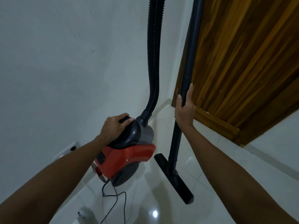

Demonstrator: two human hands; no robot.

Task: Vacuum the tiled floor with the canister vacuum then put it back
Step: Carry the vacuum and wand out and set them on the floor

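A person's 2 bare hands hold a canister vacuum (127, 160) in the corner of a white-walled room, beside a wooden door (239, 62). The left hand (113, 126) curls over the dark handle on top of the red and grey canister, which sits to the left of the door with its wheel low near the tiled floor (161, 207); whether it touches the tiles cannot be told. The right hand (185, 109) wraps around the black wand (188, 73), thumb and fingers on either side, with the wand standing close against the door's edge. The floor nozzle (174, 178) lies below the door on the glossy tiles. A ribbed black hose (152, 54) rises from the canister up the wall left of the door. A black power cord (113, 199) trails from the canister's rear across the floor.
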